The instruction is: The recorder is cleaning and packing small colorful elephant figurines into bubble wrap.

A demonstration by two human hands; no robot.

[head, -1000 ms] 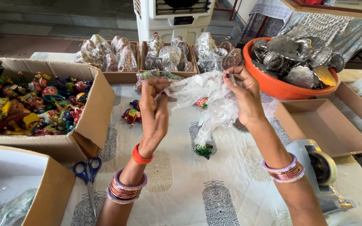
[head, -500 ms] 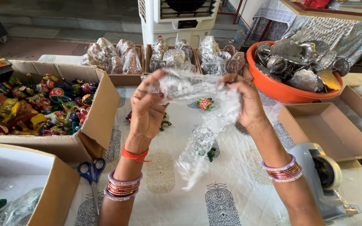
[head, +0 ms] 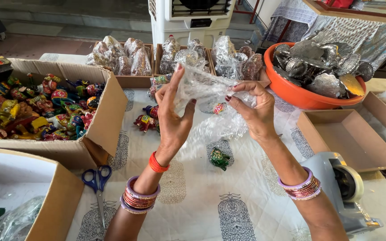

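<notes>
One pair of scissors point(head: 97, 182), one orange bowl point(head: 291, 91), one tape dispenser point(head: 342, 189).

A white cloth printed with grey motifs point(head: 228, 214) covers the bench. Beyond its far edge stands a white boxy air cooler point(head: 192, 20) on a grey stone floor point(head: 59, 31). At upper right, a wooden-edged table draped in patterned pale fabric point(head: 358, 27). Daylight is soft and even.

Soft, even daylight, sharp focus, faint shadows, slight wide-angle distortion.

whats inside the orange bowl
The orange bowl is heaped with silver, embossed metal pieces, one gold-tinted at the right. Whatever lies beneath the top layer is covered.
</notes>
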